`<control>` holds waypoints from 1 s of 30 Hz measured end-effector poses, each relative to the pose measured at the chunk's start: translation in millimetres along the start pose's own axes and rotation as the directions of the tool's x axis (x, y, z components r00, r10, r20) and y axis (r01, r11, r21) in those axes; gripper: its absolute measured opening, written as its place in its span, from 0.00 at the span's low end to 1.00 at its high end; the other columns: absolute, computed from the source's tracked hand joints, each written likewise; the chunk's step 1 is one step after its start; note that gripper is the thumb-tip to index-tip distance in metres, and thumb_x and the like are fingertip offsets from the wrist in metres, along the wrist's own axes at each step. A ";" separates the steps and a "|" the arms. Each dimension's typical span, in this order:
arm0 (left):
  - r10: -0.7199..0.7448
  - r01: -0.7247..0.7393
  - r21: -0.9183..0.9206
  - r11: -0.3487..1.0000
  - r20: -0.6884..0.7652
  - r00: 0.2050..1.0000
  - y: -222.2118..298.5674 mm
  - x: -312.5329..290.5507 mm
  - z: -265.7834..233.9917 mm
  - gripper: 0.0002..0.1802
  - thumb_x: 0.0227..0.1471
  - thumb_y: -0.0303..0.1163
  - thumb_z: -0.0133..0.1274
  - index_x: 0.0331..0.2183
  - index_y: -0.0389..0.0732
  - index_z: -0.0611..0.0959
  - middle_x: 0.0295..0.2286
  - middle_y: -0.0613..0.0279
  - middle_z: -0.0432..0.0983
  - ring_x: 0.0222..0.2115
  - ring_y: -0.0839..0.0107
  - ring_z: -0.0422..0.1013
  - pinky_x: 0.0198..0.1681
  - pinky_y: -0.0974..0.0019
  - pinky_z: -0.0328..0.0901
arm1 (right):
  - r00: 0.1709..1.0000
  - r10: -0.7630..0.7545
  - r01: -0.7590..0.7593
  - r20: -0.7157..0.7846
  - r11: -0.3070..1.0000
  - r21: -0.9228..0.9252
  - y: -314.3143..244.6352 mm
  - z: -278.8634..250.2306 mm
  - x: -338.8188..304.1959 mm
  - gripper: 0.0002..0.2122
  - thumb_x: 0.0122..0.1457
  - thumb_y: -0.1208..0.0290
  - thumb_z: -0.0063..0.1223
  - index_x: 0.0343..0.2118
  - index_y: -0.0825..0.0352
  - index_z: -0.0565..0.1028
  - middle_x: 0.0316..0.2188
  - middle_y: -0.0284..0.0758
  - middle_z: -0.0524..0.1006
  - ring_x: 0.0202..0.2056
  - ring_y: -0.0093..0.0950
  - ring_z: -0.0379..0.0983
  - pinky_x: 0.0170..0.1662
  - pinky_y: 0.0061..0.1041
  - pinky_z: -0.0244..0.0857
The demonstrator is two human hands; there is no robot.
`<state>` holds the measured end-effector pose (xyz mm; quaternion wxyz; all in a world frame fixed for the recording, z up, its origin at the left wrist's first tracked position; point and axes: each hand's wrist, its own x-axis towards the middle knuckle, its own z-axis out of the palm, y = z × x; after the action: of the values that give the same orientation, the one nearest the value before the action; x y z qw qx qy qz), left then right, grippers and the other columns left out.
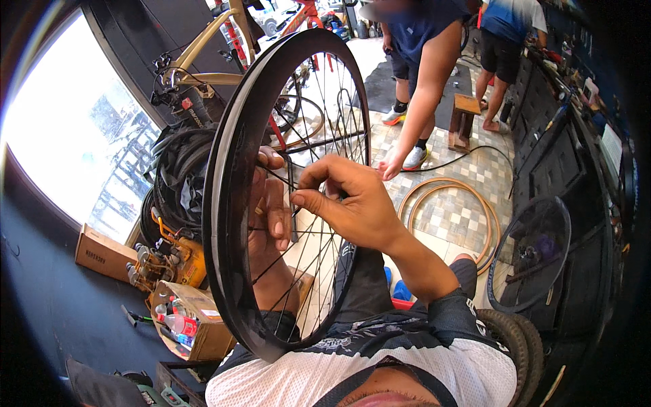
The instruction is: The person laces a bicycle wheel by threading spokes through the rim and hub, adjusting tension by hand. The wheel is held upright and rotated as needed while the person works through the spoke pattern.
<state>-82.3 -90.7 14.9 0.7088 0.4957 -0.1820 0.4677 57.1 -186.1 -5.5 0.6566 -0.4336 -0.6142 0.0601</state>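
A bare bicycle wheel (218,197) with a deep black rim and thin dark spokes stands upright in front of me, its lower edge close to my chest. My left hand (271,210) reaches in behind the near rim, with its fingers bent around the wheel's spokes near the middle. Opposite it, my right hand (356,200) is closed, thumb and forefinger brought together beside the spokes. Whatever lies in that pinch is too small or hidden to make out. The fingers cover much of the wheel's centre.
A person (427,61) bends forward ahead, one arm hanging down near my wheel; another (508,54) stands farther right. Two tan hoops (491,224) lie on the tiled floor by a wooden stool (462,125). At left are a cardboard box (210,332) with bottles and a yellow compressor (190,261).
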 end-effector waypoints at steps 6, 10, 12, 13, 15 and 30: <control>-0.011 0.011 -0.001 1.000 -0.003 1.000 -3.4 2.0 1.3 0.18 0.72 0.30 0.45 0.54 0.23 0.69 0.46 0.38 0.70 0.12 0.79 0.67 0.04 0.78 0.60 | 0.999 -0.038 0.034 0.039 0.995 0.094 9.9 2.9 -2.6 0.09 0.62 0.71 0.69 0.42 0.68 0.82 0.31 0.28 0.80 0.24 0.14 0.62 0.28 0.18 0.56; 0.001 -0.001 0.012 1.000 0.007 1.000 1.5 -1.5 -1.0 0.22 0.71 0.31 0.49 0.56 0.23 0.69 0.46 0.36 0.69 0.13 0.78 0.68 0.05 0.79 0.60 | 0.994 -0.043 0.036 0.099 0.997 0.069 -1.4 -6.6 3.6 0.10 0.61 0.71 0.71 0.41 0.67 0.83 0.32 0.28 0.81 0.24 0.12 0.61 0.27 0.18 0.55; -0.002 0.002 0.038 0.999 0.006 1.000 3.4 -1.8 -3.5 0.22 0.71 0.32 0.50 0.56 0.23 0.69 0.46 0.35 0.69 0.14 0.77 0.68 0.05 0.79 0.60 | 0.995 0.024 -0.030 0.099 0.997 0.066 -7.0 -8.7 4.5 0.10 0.60 0.70 0.71 0.41 0.67 0.83 0.32 0.28 0.82 0.23 0.12 0.61 0.26 0.18 0.54; -0.006 0.006 0.058 0.998 -0.004 1.000 5.5 -1.8 -2.9 0.22 0.71 0.32 0.50 0.56 0.23 0.69 0.47 0.35 0.69 0.14 0.77 0.69 0.06 0.79 0.61 | 0.992 0.088 -0.094 0.096 0.993 0.070 -12.9 -9.2 5.0 0.10 0.60 0.71 0.71 0.41 0.67 0.83 0.31 0.28 0.82 0.23 0.12 0.61 0.25 0.17 0.54; -0.008 0.010 0.066 0.998 -0.024 1.000 7.2 -2.0 -2.0 0.22 0.71 0.32 0.50 0.56 0.23 0.69 0.47 0.36 0.69 0.14 0.77 0.69 0.06 0.79 0.61 | 0.987 0.131 -0.138 0.097 0.988 0.065 -15.1 -8.7 5.5 0.09 0.60 0.71 0.72 0.40 0.67 0.83 0.30 0.28 0.82 0.22 0.12 0.61 0.25 0.17 0.53; 0.009 -0.003 0.072 0.997 -0.077 0.997 4.3 0.7 2.4 0.19 0.71 0.29 0.49 0.54 0.24 0.70 0.46 0.39 0.72 0.13 0.78 0.68 0.05 0.78 0.62 | 0.975 0.186 -0.195 0.119 0.979 0.066 -12.8 -12.9 10.2 0.11 0.58 0.70 0.74 0.41 0.66 0.84 0.29 0.27 0.82 0.24 0.10 0.65 0.27 0.16 0.56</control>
<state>-85.1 -92.2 18.7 0.6957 0.5018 -0.1390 0.4949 64.8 -194.1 12.2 0.6283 -0.4608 -0.6031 0.1706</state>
